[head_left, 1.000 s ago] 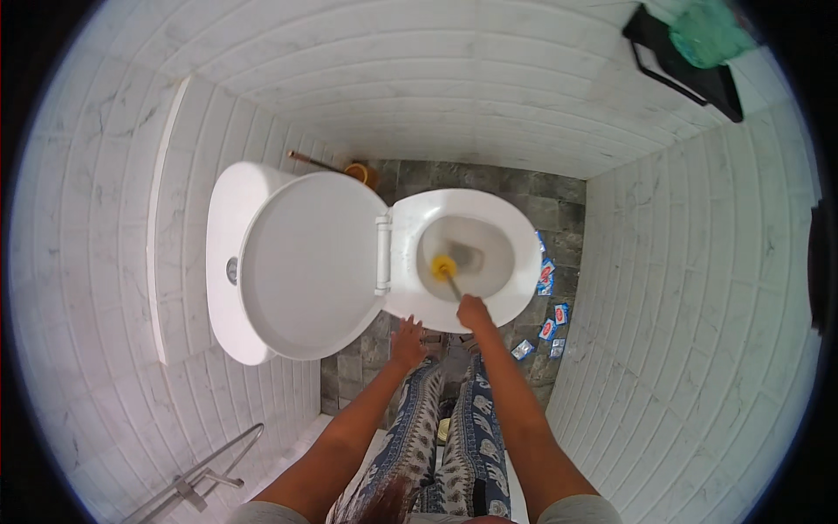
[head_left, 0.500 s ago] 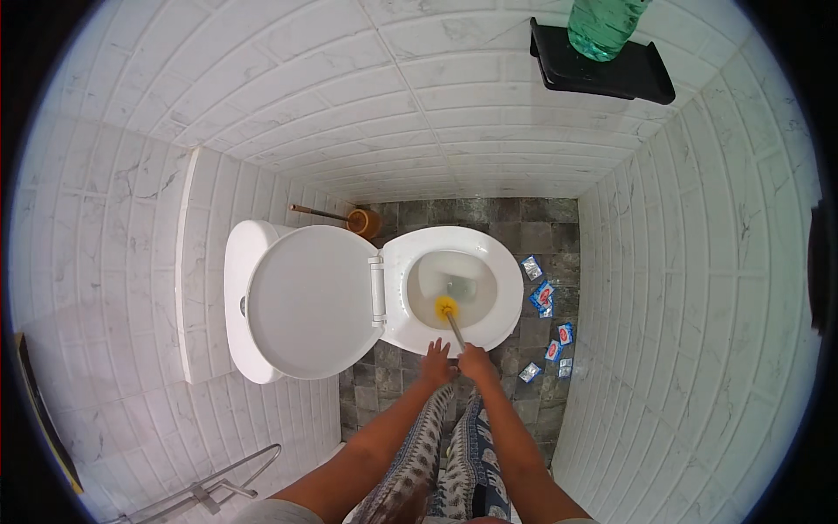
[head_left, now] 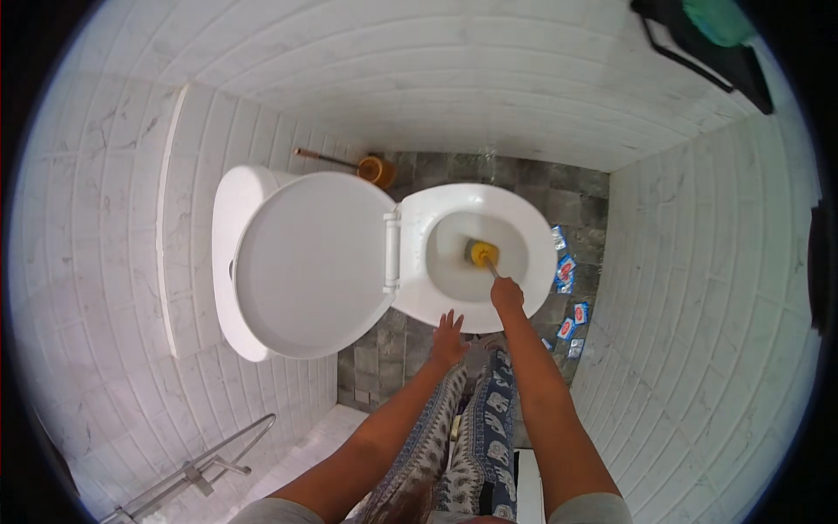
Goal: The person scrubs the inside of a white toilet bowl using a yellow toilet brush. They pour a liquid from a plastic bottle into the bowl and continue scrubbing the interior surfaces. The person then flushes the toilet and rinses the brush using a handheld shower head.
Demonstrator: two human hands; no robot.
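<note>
Right hand (head_left: 507,294) closed round brush handle | yellow brush head (head_left: 481,252) held in toilet bowl (head_left: 454,301) | left hand (head_left: 449,336) spread, fingers at bowl rim.

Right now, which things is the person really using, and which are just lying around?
In use: toilet brush, held by the right hand; toilet bowl; left hand close by.
Lying about: small packets on the floor; brush holder; black shelf.

My brush head (head_left: 481,252) is yellow inside the white toilet bowl (head_left: 454,301), the raised lid (head_left: 310,264) white too. My trousers (head_left: 471,445) are blue with pale elephant prints (quite busy). Floor tiles (head_left: 576,205) are mottled grey, walls (head_left: 419,79) white marbled; the brush holder (head_left: 377,169) is orange-brown.
</note>
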